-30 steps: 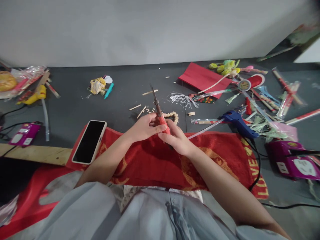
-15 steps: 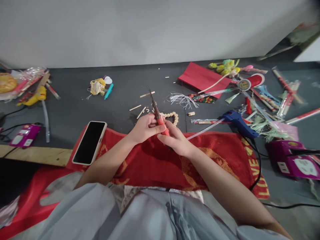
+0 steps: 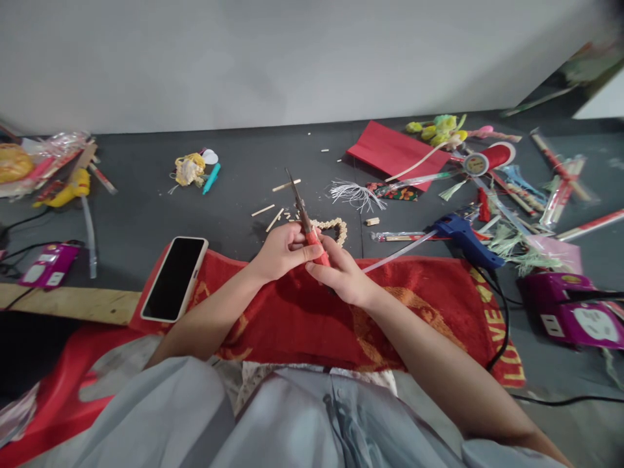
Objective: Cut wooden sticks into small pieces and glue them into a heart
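Note:
Red-handled long-nose pliers [image 3: 299, 203] stand between my hands, their long dark jaws pointing up and away over the table. My right hand [image 3: 344, 270] is closed round the red handles. My left hand [image 3: 283, 250] is closed too, its thumb pressed against the handle and its fingers curled behind; whether a small piece is also in these fingers is hidden. Just beyond my hands lies a loop of small pale wooden pieces [image 3: 341, 229], partly covered by them. Loose thin wooden sticks [image 3: 263, 210] and short cut bits lie near the jaws.
A phone [image 3: 174, 279] lies left on a red towel [image 3: 292, 312]. To the right are a blue glue gun [image 3: 468, 240], red paper [image 3: 390, 153], white threads [image 3: 358, 195], a red thread spool [image 3: 497, 158] and a purple box [image 3: 570, 312] with cables. A yellow glue gun [image 3: 73, 188] lies far left.
Almost nothing differs; the pliers and both hands keep their grip, with the jaw tips shifted very slightly left.

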{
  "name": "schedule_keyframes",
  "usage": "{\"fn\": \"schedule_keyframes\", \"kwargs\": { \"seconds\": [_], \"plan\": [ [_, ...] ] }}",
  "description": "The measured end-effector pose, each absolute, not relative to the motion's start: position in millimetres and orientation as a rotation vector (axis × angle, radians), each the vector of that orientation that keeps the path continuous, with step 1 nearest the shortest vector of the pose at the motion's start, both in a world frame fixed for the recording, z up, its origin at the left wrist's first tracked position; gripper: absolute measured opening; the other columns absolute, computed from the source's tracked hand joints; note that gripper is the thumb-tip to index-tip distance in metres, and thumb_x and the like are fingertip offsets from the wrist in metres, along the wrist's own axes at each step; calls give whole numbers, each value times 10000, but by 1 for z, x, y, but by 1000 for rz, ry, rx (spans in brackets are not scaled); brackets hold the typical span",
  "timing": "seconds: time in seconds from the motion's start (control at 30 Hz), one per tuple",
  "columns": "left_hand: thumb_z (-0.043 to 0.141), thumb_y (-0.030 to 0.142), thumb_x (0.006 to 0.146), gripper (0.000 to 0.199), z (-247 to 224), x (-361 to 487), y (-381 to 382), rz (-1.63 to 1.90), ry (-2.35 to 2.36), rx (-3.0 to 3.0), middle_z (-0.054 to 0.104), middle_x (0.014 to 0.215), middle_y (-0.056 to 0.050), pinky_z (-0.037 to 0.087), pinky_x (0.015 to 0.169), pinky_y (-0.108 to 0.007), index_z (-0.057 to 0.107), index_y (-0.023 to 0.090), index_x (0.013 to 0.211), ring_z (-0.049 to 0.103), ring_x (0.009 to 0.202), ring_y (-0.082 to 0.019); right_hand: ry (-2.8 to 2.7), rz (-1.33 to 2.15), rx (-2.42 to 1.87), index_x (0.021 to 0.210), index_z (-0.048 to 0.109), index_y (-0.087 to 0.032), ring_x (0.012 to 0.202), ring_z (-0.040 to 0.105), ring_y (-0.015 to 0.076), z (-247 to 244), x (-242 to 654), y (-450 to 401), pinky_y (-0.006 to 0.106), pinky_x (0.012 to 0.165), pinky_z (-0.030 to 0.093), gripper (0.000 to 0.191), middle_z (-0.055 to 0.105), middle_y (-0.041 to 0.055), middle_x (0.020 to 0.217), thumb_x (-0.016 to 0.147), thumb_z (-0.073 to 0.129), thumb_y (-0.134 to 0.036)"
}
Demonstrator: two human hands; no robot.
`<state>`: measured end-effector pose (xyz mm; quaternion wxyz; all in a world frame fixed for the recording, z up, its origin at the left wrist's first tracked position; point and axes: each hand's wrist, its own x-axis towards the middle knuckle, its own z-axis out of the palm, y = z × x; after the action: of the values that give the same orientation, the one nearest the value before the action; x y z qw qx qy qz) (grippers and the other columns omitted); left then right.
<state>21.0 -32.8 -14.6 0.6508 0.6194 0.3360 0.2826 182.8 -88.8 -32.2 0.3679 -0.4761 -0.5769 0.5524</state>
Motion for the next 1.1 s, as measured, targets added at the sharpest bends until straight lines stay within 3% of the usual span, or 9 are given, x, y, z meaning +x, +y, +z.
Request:
{"fn": "schedule_keyframes", "kwargs": {
  "seconds": [0.13, 0.23, 0.33, 0.4, 0.53, 0.7, 0.9, 1.1],
  "plan": [
    [831, 616, 656, 587, -14, 22, -32, 614, 760, 1379, 745, 823, -57, 542, 665, -269, 618, 143, 930, 714, 748, -171, -1492, 1405, -1248, 1106, 498, -152, 895, 586, 250, -30, 181, -88, 433, 816, 495, 506, 646, 108, 979, 749, 580, -502],
    [841, 628, 632, 653, -16, 21, -28, 619, 774, 1399, 751, 942, -95, 566, 776, -299, 624, 134, 1000, 733, 868, -201, -1483, 1338, -1236, 1117, 473, -174, 991, 599, 270, -29, 181, -87, 453, 890, 485, 518, 637, 131, 1087, 738, 584, -510],
    [802, 688, 641, 724, -19, 15, -18, 765, 832, 1389, 741, 1067, -125, 574, 846, -322, 606, 148, 1082, 731, 968, -221, -1537, 1274, -1336, 1012, 434, -217, 854, 588, 250, -29, 183, -87, 456, 817, 490, 463, 616, 72, 909, 736, 585, -556],
    [743, 730, 677, 708, -21, 8, -9, 938, 921, 1355, 743, 1028, -104, 584, 778, -307, 596, 167, 1081, 735, 890, -201, -1600, 1242, -1405, 1004, 399, -236, 743, 564, 230, -29, 185, -87, 436, 739, 487, 462, 583, 21, 793, 737, 591, -560],
    [694, 586, 806, 501, -24, -6, 7, 1258, 1183, 1634, 731, 971, -66, 567, 742, -259, 615, 184, 1095, 709, 835, -151, -1722, 1138, -1474, 1064, 380, -233, 747, 602, 255, -26, 186, -88, 417, 708, 488, 506, 600, 33, 811, 705, 599, -514],
    [592, 236, 871, 102, -17, -18, 7, 1412, 1366, 2232, 733, 870, -44, 520, 758, -251, 686, 196, 875, 659, 786, -134, -1826, 1043, -1487, 1080, 369, -229, 762, 631, 270, -20, 183, -91, 401, 710, 485, 487, 621, 63, 865, 706, 568, -470],
    [474, 144, 854, 261, -10, -28, 7, 1278, 1363, 2627, 651, 651, -30, 421, 625, -272, 591, 209, 630, 582, 654, -141, -1888, 1036, -1463, 1038, 356, -240, 767, 631, 259, -17, 184, -93, 374, 693, 475, 427, 612, 62, 887, 718, 562, -433],
    [552, 241, 853, 309, 6, -28, 3, 1180, 1243, 2401, 598, 557, -14, 407, 584, -276, 557, 204, 546, 548, 564, -126, -1908, 1085, -1433, 1033, 349, -241, 778, 633, 253, -15, 187, -93, 387, 717, 488, 434, 619, 70, 920, 708, 586, -404]
  ]
}}
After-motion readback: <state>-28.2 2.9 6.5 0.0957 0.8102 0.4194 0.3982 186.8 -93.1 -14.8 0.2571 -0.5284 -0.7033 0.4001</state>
